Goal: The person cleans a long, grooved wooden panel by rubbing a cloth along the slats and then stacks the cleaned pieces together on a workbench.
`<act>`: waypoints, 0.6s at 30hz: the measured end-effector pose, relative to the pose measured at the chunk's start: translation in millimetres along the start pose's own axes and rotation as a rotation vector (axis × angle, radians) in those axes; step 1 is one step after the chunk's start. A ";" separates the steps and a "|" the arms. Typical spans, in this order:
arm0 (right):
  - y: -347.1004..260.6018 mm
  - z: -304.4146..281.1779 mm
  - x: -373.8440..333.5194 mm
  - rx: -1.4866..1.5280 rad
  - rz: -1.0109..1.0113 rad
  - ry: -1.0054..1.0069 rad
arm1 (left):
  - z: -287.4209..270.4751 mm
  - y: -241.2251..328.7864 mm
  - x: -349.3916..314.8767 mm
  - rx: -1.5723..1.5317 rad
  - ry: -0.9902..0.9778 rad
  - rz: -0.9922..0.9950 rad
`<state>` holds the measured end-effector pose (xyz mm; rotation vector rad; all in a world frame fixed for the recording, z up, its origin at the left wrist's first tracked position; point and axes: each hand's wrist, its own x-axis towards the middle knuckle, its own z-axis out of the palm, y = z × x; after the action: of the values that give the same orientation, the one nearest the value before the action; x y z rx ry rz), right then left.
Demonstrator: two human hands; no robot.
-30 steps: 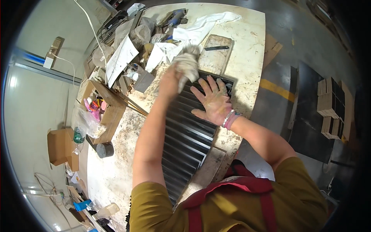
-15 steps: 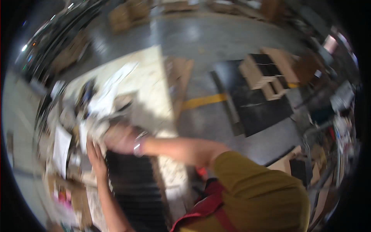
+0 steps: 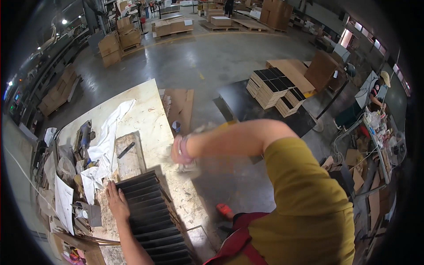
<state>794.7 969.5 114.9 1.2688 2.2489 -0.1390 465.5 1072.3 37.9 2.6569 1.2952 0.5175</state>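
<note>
A row of black-faced strips (image 3: 152, 212), packed side by side with pale wooden sides, lies on the worktable in front of me. My left hand (image 3: 118, 203) rests flat along the left edge of the row's far end, fingers stretched out. My right hand (image 3: 179, 152) is above the table's right edge, beyond the strips and apart from them. It is smeared by motion. A crumpled pale grey rag (image 3: 189, 168) shows around its fingers, also blurred.
On the pale worktable (image 3: 145, 97) lie a white cloth (image 3: 108, 141) and a dark-handled tool (image 3: 126, 150) on a board. Clutter lines the left side. At right, a black panel (image 3: 238, 101) bears stacked black-topped wooden pieces (image 3: 267, 88). Farther right, a person (image 3: 379, 92) stands by a cluttered bench.
My right hand has swung from the far end of the black strips, beside my left hand, out to the right with the rag. My left hand stays at the strips' edge. The view has shifted.
</note>
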 end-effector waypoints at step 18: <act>-5.2 -26.6 -20.7 0.273 -0.027 0.137 | -1.8 -12.0 -3.5 -0.003 0.002 -0.008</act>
<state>787.9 960.1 146.9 1.4252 2.4273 -0.3917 453.9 1076.9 35.5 2.6487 1.3038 0.5213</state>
